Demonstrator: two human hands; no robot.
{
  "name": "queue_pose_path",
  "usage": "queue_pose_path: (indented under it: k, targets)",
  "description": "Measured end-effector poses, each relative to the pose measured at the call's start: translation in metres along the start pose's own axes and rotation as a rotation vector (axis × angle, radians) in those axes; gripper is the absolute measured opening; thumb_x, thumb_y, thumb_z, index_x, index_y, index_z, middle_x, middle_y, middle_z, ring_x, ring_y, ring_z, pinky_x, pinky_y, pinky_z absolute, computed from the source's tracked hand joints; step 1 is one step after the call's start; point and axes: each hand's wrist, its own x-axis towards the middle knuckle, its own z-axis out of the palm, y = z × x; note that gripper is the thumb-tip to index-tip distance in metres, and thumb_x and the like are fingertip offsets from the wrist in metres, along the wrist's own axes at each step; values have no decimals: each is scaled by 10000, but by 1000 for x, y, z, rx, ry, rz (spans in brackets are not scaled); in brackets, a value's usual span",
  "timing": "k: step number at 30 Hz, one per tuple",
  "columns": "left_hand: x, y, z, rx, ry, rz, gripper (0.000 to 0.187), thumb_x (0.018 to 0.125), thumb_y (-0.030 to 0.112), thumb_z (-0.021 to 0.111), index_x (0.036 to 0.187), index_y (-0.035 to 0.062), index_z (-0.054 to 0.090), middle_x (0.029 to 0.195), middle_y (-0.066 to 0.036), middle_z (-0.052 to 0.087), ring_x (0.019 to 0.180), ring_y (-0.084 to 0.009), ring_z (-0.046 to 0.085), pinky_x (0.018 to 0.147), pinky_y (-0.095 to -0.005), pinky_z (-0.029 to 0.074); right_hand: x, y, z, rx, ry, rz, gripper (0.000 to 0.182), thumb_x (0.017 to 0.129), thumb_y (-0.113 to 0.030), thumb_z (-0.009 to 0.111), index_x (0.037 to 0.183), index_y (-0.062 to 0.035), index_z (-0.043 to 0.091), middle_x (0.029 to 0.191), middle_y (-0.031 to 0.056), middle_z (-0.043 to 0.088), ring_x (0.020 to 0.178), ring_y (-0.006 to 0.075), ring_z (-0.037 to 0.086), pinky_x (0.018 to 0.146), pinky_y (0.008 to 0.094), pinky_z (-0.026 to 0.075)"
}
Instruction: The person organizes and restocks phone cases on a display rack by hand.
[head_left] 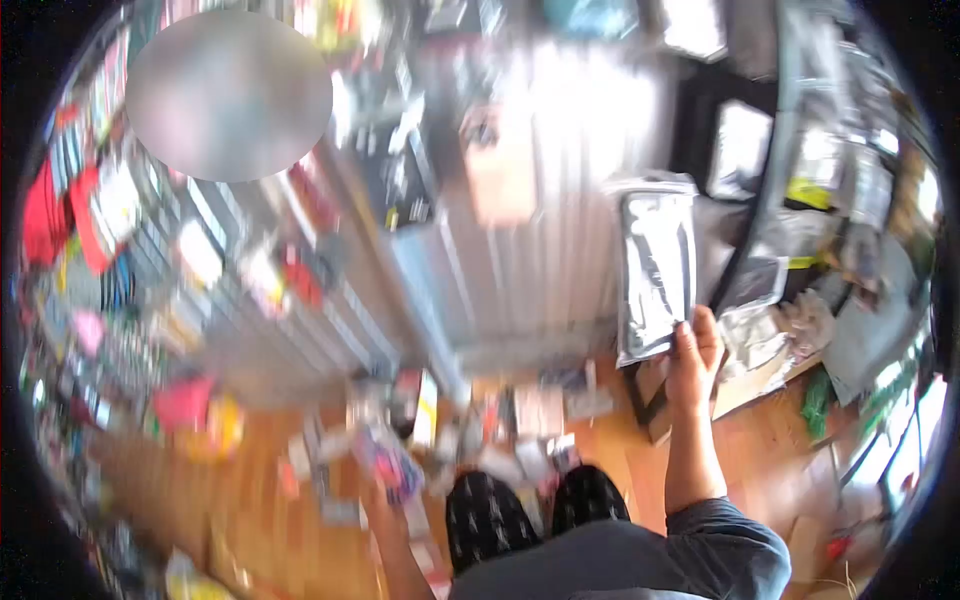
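My right hand [692,362] pinches the lower edge of a clear plastic package [658,270] with a dark rectangular frame inside. The package is upright in front of the ribbed wall. Lower left, my left hand [380,500] is blurred beside a small package in pink, purple and blue [390,465], which seems to be in its grasp; the fingers are smeared by motion. A phone-case-like pink item [499,165] hangs on the wall, left of the clear package.
Many small packages [540,412] lie scattered on the wooden floor [270,535] near my knees. Hanging goods fill the left side. At the right stand a shelf edge [765,395], hanging packets [815,160] and a green bundle [816,405].
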Motion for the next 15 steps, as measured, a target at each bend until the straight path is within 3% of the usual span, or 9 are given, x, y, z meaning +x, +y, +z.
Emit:
queue_pose_path:
  k: [1,4,7,8,11,13,14,15]
  targets:
    - [9,-11,-12,-43,-19,-84,291,870,201,479,1116,47,463,914,-71,561,816,-156,546,727,-311,460,9,-19,12,9,31,-75,209,807,-27,492,1014,-1,477,806,49,555,540,82,490,417,207,406]
    - [40,-35,-31,-59,-259,-95,247,870,183,470,1071,43,494,878,-89,569,806,-190,560,724,-331,469,42,-67,41,-117,35,-326,323,805,-35,493,1123,-21,437,771,43,537,530,75,482,408,201,389]
    - [38,-30,-23,108,-271,-45,229,863,190,461,1027,42,524,849,-92,575,785,-215,568,686,-348,480,81,-111,78,-148,-86,-442,394,809,-44,489,1193,-38,400,659,31,518,479,72,467,403,203,375]
    - [44,-40,-28,189,-341,128,235,859,215,459,994,37,532,848,-90,573,777,-216,566,667,-350,481,93,-123,91,-174,-106,-494,396,811,-46,493,1195,-36,401,627,32,512,454,74,459,393,206,369]
    - [35,-35,-26,178,-325,253,280,843,287,467,911,23,534,840,-79,564,765,-217,560,626,-347,480,141,-138,121,-132,-195,-556,398,811,-46,511,1198,-36,414,584,45,509,408,85,449,361,221,354]
    - [7,-4,-18,5,-182,-20,267,847,285,469,874,25,526,835,-70,559,743,-213,565,622,-338,483,167,-146,146,-89,-201,-541,392,806,-46,528,1187,-38,435,568,48,508,386,96,449,338,233,349]
    - [0,0,-22,0,-179,-15,267,847,285,469,874,25,526,835,-70,559,743,-213,565,622,-338,483,181,-147,156,-84,-188,-547,386,803,-48,535,1178,-38,446,559,48,505,388,100,457,333,235,350]
    - [-7,3,-27,290,-174,190,262,853,281,464,872,27,526,831,-70,559,723,-201,568,607,-322,483,193,-146,165,-77,-176,-551,379,800,-51,541,1170,-38,457,550,47,502,389,104,466,328,237,351]
